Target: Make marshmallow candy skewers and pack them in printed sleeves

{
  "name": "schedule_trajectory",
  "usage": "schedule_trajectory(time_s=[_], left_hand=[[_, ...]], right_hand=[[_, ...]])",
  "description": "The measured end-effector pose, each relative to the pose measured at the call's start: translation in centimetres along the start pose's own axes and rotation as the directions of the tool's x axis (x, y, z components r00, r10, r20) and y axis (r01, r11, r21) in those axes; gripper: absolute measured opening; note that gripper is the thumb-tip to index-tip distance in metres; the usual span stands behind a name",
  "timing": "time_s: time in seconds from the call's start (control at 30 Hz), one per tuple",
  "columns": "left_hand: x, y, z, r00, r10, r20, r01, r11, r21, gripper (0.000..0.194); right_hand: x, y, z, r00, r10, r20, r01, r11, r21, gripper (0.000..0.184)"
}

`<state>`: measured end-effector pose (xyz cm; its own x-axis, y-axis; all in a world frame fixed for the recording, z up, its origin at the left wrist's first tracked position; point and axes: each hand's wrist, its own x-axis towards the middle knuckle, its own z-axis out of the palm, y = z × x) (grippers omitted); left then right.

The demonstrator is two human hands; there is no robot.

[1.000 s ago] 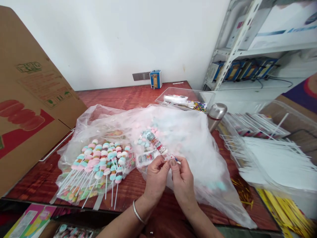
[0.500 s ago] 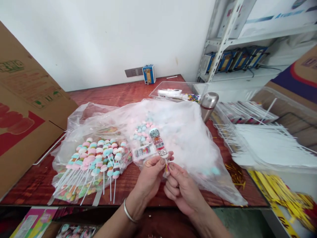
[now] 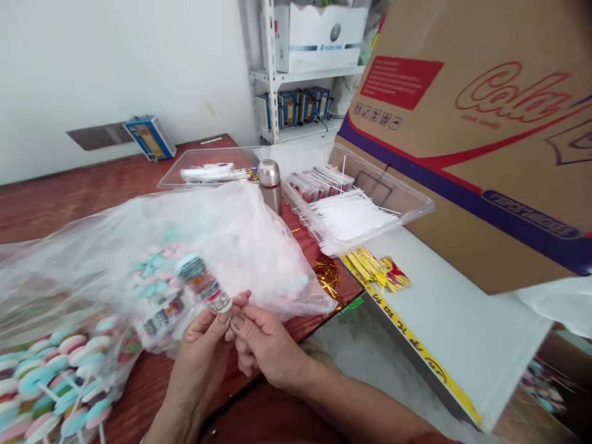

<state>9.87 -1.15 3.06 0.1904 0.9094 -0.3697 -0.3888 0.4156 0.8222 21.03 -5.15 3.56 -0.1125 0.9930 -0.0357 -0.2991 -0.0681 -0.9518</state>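
Note:
My left hand (image 3: 203, 339) is closed around the lower end of a wrapped marshmallow pop (image 3: 201, 280), which tilts up and left in a printed clear wrapper. My right hand (image 3: 268, 339) pinches at the same lower end, close against the left fingers. The fingers hide the stick and the gathered wrapper end. Behind the pop lies a big clear plastic bag (image 3: 250, 246) with pink and blue marshmallows (image 3: 157, 265). A printed wrapper packet (image 3: 161, 317) lies just left of the pop. Several marshmallow skewers (image 3: 60, 376) on white sticks are heaped at the lower left.
Beyond the bag stand a steel flask (image 3: 269, 185) and a shallow clear tray (image 3: 173, 176). On the right, a clear bin (image 3: 416, 206) holds white sticks (image 3: 349, 213) and wrapper stacks. Gold ties (image 3: 329, 274) and yellow strips (image 3: 365, 265) lie near the table corner, beside a large carton (image 3: 462, 154).
The view has swung to the right, so the bin and carton show more fully and the skewers slid left. Both hands still grip the wrapped marshmallow pop at its lower end.

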Motion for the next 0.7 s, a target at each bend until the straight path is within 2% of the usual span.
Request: schedule_trajectory(time_s=[0.03,0.07,0.13,0.17,0.23,0.27,0.3,0.33,0.4,0.5,0.57,0.63,0.7], left_hand=[[-0.1,-0.3,0.4,0.999,-0.027,0.040,0.028,1.000,-0.010,0.027],[-0.1,-0.6,0.9,0.995,-0.043,0.086,0.045,0.999,-0.028,0.026],[0.1,-1.4,1.9,0.976,-0.053,0.213,0.062,0.997,-0.037,0.023],[0.3,-1.8,2.4,0.950,-0.076,0.301,0.077,0.997,0.008,0.022],[0.9,-2.7,3.3,0.864,-0.171,0.474,0.088,0.977,0.193,0.020],[1.4,-3.0,3.7,0.822,-0.221,0.524,0.070,0.954,0.292,0.017],[2.0,-3.2,3.9,0.799,-0.251,0.546,0.042,0.930,0.366,0.014],[2.7,-3.3,4.0,0.796,-0.258,0.547,0.018,0.914,0.405,0.014],[4.3,-3.0,3.8,0.837,-0.226,0.498,0.000,0.910,0.414,0.018],[7.1,-1.6,2.6,0.919,-0.163,0.359,0.008,0.918,0.397,0.030],[9.0,-0.4,1.9,0.966,-0.031,0.256,-0.070,0.924,0.376,0.031],[10.4,0.8,1.4,0.978,0.103,0.179,-0.163,0.918,0.362,0.028],[11.1,1.6,1.3,0.979,0.144,0.146,-0.188,0.918,0.350,0.030]], right_hand=[[-0.7,-0.7,-0.9,0.998,0.025,0.053,-0.023,0.999,-0.035,0.036],[-1.6,-1.4,-2.1,0.998,0.005,0.060,0.004,0.987,-0.159,0.034],[-3.8,-2.7,-5.3,0.982,-0.160,-0.101,0.081,0.839,-0.538,0.021],[-4.9,-3.1,-7.2,0.945,-0.240,-0.220,0.040,0.756,-0.654,0.018],[-6.6,-3.1,-11.3,0.832,-0.346,-0.433,-0.151,0.611,-0.777,0.017],[-7.2,-2.8,-13.1,0.782,-0.409,-0.471,-0.242,0.496,-0.834,0.018],[-7.6,-2.3,-14.8,0.776,-0.455,-0.437,-0.293,0.354,-0.888,0.021],[-7.6,-1.7,-16.1,0.793,-0.443,-0.419,-0.304,0.308,-0.902,0.025],[-7.3,-0.4,-17.9,0.828,-0.411,-0.380,-0.302,0.245,-0.921,0.032],[-6.1,0.8,-18.6,0.877,-0.356,-0.324,-0.269,0.195,-0.943,0.038],[-5.4,1.0,-18.7,0.898,-0.333,-0.288,-0.245,0.166,-0.955,0.038],[-5.0,0.9,-18.6,0.906,-0.326,-0.269,-0.231,0.150,-0.961,0.037],[-4.8,0.5,-18.4,0.896,-0.353,-0.269,-0.240,0.124,-0.963,0.038]])
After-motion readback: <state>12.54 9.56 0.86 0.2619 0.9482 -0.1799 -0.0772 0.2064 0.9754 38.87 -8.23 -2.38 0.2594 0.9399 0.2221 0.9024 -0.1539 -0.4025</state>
